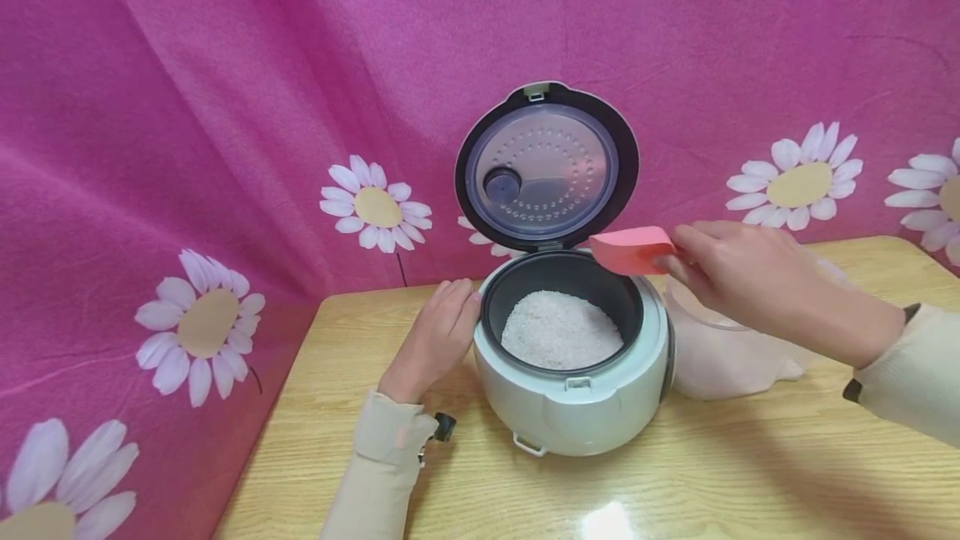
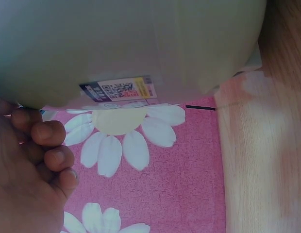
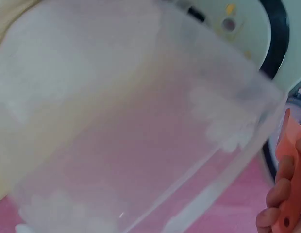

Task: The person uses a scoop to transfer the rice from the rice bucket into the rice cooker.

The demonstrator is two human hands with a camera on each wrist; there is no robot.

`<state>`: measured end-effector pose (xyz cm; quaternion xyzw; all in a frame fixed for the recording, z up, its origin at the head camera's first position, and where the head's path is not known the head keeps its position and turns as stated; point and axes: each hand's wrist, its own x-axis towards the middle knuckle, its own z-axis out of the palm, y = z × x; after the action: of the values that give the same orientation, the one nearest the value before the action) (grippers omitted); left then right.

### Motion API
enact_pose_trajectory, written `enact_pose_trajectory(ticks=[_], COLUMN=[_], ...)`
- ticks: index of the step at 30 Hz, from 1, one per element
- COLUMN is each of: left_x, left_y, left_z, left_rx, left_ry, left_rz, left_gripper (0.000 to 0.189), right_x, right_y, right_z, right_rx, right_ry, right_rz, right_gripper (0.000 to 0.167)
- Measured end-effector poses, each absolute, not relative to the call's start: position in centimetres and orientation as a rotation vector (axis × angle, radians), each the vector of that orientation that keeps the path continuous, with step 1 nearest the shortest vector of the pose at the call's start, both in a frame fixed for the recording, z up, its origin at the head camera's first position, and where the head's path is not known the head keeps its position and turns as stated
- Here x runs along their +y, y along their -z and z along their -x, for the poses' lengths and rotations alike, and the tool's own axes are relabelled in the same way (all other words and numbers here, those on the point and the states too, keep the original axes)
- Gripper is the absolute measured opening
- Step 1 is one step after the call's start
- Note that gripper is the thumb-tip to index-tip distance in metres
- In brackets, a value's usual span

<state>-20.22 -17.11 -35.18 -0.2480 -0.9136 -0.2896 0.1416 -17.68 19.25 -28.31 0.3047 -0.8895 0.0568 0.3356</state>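
A pale green rice cooker (image 1: 577, 415) stands with its lid (image 1: 551, 165) raised. White grains that look like rice (image 1: 562, 332) lie in its dark inner pot (image 1: 517, 282). My left hand (image 1: 438, 340) holds the cooker's left rim; in the left wrist view its curled fingers (image 2: 51, 133) are beside the cooker wall (image 2: 141, 43). My right hand (image 1: 757, 273) grips a pinkish-red scoop (image 1: 633, 250) by its handle, above the pot's right rim. The scoop's inside is hidden in the head view. In the right wrist view, fingers wrap around the scoop handle (image 3: 289, 208).
Right of the cooker is a translucent plastic container or bag (image 1: 735, 357), partly hidden by my right arm; it fills much of the right wrist view. A pink flowered cloth (image 1: 375, 40) hangs behind the wooden table (image 1: 712, 482). A small catch (image 1: 529, 445) juts from the cooker's lower front.
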Motion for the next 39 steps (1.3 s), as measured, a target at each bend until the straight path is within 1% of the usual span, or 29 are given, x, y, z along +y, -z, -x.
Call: enact_pose_trajectory(ticks=[4, 10, 14, 22, 32, 39], left_x=[-17.1, -17.2, -17.3, -17.4, -17.4, -17.4], left_y=[35.1, 35.2, 35.3, 35.4, 35.1, 35.1], left_z=[20.1, 20.1, 20.0, 20.0, 19.9, 20.1], left_rx=[-2.644, -2.662, -2.654, -2.65, -2.649, -2.64], left_ry=[0.829, 0.846, 0.843, 0.836, 0.831, 0.843], left_rz=[0.711, 0.688, 0.693, 0.684, 0.691, 0.693], left_gripper=[0.023, 0.023, 0.022, 0.022, 0.021, 0.021], right_x=[21.3, 23.9, 25.1, 26.7, 27.8, 27.4], right_y=[28.2, 28.1, 27.9, 27.8, 27.5, 27.8], right_z=[17.9, 17.7, 17.4, 17.3, 17.8, 19.0], right_rx=[-2.345, -2.477, -2.565, -2.745, -2.873, -3.057], right_ry=[-0.115, -0.088, -0.083, -0.016, 0.059, 0.114], right_rz=[-0.699, -0.527, -0.447, -0.397, -0.399, -0.419], right_gripper=[0.033, 0.029, 0.032, 0.038, 0.038, 0.031])
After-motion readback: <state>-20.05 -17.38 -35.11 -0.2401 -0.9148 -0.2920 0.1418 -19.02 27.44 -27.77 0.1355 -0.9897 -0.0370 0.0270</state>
